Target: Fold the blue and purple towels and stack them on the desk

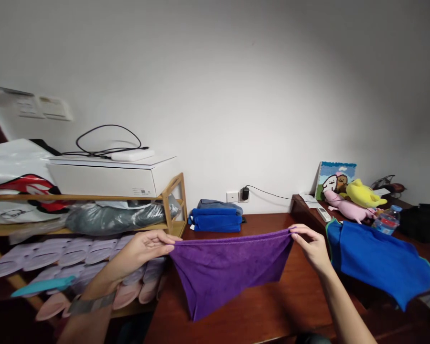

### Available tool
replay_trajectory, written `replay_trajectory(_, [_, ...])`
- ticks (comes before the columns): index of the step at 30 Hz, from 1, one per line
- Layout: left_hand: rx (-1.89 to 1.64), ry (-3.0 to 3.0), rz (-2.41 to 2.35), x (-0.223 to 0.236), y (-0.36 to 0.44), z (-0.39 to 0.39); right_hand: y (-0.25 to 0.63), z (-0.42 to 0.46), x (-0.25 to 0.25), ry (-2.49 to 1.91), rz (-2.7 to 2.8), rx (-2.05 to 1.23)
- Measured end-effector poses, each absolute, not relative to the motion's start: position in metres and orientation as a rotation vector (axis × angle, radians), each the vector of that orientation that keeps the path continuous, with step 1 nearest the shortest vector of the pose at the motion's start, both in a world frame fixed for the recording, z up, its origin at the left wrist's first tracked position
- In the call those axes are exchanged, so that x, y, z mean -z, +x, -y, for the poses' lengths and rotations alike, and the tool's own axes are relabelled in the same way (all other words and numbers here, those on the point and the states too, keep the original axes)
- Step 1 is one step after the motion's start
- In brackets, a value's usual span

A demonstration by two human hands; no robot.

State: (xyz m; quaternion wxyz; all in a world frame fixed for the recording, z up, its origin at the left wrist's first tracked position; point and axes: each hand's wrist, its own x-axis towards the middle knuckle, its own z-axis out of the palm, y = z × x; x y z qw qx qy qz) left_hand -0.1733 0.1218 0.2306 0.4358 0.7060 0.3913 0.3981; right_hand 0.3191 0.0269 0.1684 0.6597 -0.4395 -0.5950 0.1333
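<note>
The left hand (142, 251) and right hand (311, 248) pinch, well apart, forearms angled inward.

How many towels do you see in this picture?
At least 4: a purple towel held between the left hand and right hand, a blue towel spread on the desk, and a folded blue towel under a grey-blue towel by the wall; that stack may hide more.
</note>
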Motion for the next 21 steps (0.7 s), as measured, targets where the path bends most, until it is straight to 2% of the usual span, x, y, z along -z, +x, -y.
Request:
replay_trajectory(7, [-1.241,1.698,-0.989,-0.228,-0.148,-0.111,0.324,0.007,-0.178,-1.02,1.307,-0.052])
replay_trajectory(11, [-1.301,1.66,-0.978,-0.228,-0.137,-0.108,0.332,0.015,-0.179,-1.033,1.238,-0.044])
replay_trajectory(14, [-1.263,1.669,-0.954,-0.215,-0.121,-0.135,0.345,-0.003,-0.164,-1.094,1.196,-0.095])
replay_trajectory(17, [-1.151,1.702,-1.004,-0.173,-0.096,-0.183,0.362,-0.048,-0.12,-1.219,1.166,-0.267])
replay_trajectory(21, [-1.027,1.742,-1.171,-0.082,-0.059,-0.236,0.367,-0.118,-0.027,-1.469,1.102,-0.488])
